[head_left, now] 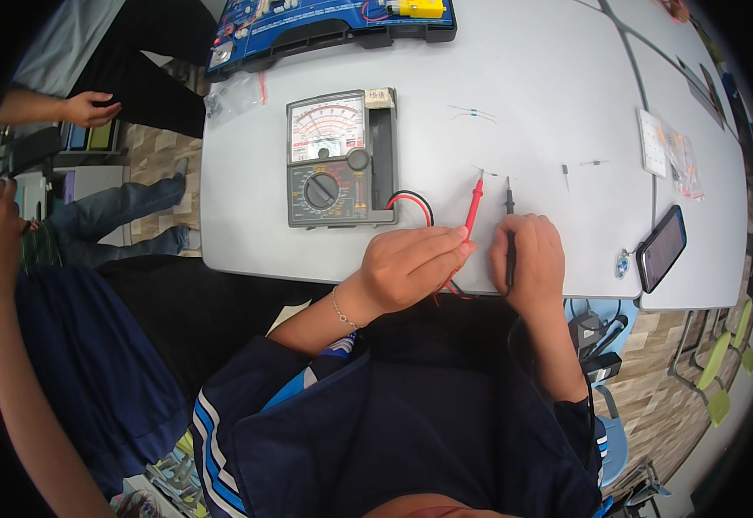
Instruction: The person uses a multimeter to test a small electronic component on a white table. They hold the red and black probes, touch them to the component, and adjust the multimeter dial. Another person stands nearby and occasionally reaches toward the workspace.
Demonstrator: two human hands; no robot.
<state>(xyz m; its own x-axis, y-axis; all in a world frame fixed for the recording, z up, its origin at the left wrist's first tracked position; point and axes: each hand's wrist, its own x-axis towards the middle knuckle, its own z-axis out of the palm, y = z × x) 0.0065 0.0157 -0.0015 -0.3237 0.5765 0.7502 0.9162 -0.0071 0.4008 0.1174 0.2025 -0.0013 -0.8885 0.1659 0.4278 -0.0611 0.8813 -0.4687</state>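
My left hand [415, 263] pinches a red test probe [474, 205], its tip angled to the left end of a small wire-leaded component [494, 175] on the table. A black test probe [510, 233] is held in my right hand [533, 259], its tip at the component's other end. Whether the tips touch the leads is too small to tell. Red and black leads [411, 198] run from the probes to an analog multimeter [323, 186] at the left, with a dial and a rotary knob.
Loose resistors [475, 112] lie farther back; more small components [565, 173] lie to the right. A smartphone [663, 249], a white breadboard [652, 142] and a parts bag [683, 164] are at the right. A blue kit case [329, 26] stands at the back. Other people stand at the left.
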